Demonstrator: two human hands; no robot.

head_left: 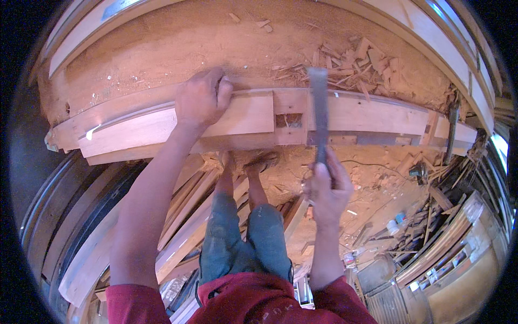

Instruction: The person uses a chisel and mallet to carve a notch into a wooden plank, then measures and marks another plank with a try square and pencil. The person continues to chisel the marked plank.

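Note:
A long pale wooden beam (243, 116) lies crosswise in front of me, with a square mortise (288, 120) cut near its middle. My left hand (202, 100) is closed on the beam's far edge, left of the mortise; its fingertips are hidden. In my right hand (328, 186) is a chisel (319, 108), gripped near its lower end. Its flat metal blade points away from me and passes above the beam, just right of the mortise. The blade is slightly blurred, and whether it touches the wood I cannot tell.
Wood chips (359, 65) are heaped on the dusty brown surface (178, 43) beyond the beam. Long boards (186, 216) lean at the lower left beside my legs. Scrap wood (415, 227) and a curved wooden piece (442, 248) stand at the lower right. A thin cable crosses the ground.

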